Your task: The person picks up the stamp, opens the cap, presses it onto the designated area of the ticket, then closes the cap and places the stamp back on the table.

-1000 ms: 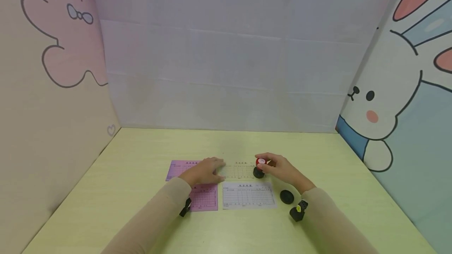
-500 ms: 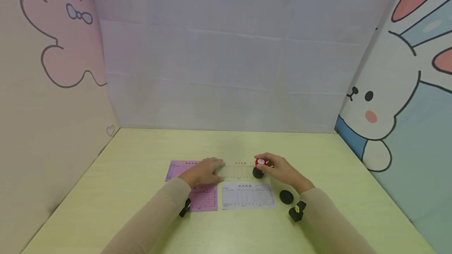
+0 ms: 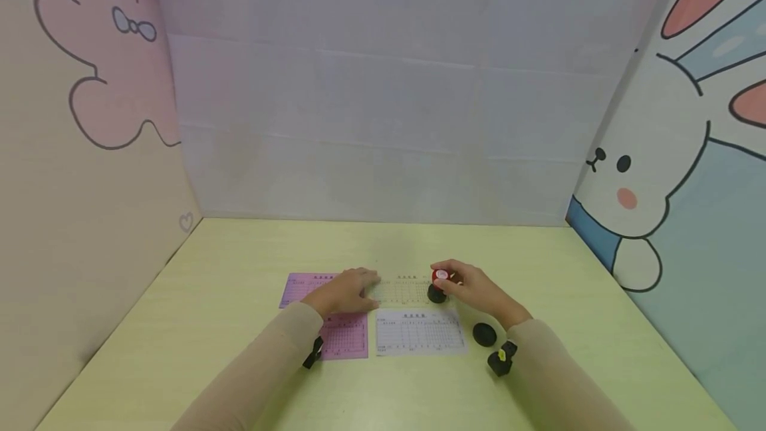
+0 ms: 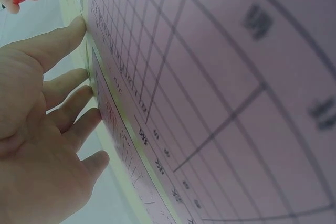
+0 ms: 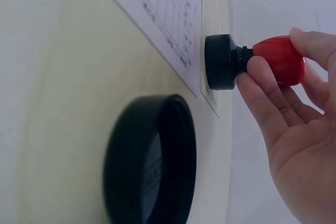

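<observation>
A stamp [image 5: 220,62] with a red handle and a round black base stands on the right part of the yellowish form [image 3: 401,291]. My right hand [image 3: 479,290] grips its red handle, thumb and fingers around it. In the right wrist view the black base meets the paper face down. My left hand [image 3: 346,292] rests with fingers extended, fingertips on the left edge of the yellowish form. That hand partly covers the purple form [image 3: 304,287] at the back left.
A second purple form [image 3: 350,336] lies in front of the left hand. Beside it lies a white form [image 3: 419,332]. A round black cap [image 3: 484,334], hollow side up, sits on the table right of the white form, near the right wrist.
Almost nothing differs. Both hands keep their places, the right still gripping the stamp on the form; the whole view shifts very slightly.
</observation>
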Tool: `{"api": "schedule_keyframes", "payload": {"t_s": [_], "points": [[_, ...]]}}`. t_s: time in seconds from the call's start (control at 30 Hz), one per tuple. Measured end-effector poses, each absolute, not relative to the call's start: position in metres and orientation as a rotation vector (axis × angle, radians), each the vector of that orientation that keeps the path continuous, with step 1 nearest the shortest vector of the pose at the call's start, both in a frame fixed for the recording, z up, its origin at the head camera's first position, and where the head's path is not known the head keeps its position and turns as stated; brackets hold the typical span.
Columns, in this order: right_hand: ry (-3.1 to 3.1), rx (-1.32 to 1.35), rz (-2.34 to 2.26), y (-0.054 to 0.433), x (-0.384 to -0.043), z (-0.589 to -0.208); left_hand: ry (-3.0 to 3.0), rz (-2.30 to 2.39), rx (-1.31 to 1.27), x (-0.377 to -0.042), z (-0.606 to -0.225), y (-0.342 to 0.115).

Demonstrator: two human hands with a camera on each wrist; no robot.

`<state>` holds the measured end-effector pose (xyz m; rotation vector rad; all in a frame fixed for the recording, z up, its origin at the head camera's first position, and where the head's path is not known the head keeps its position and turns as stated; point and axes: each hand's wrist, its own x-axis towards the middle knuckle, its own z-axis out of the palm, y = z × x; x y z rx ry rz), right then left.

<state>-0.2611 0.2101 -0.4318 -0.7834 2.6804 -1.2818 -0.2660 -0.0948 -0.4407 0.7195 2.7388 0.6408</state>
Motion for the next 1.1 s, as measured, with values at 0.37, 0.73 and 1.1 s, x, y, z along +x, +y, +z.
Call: {"api": "schedule_keyframes", "payload": {"t_s": [0.37,0.73,1.1], "points": [[2.699,-0.794,-1.272,0.210,-0.262,-0.436,2.738,0.644,0.712,-0.266,-0.443,-0.095],[2.718,-0.776,-1.280,0.208,-0.258,-0.435,2.743,0.631,0.722,-0.268,-0.444,-0.095],[2.690,-0.793,-1.286,0.209,-0.258,-0.433,2.740,0.633,0.744,-0.267,-0.441,-0.095]]}}
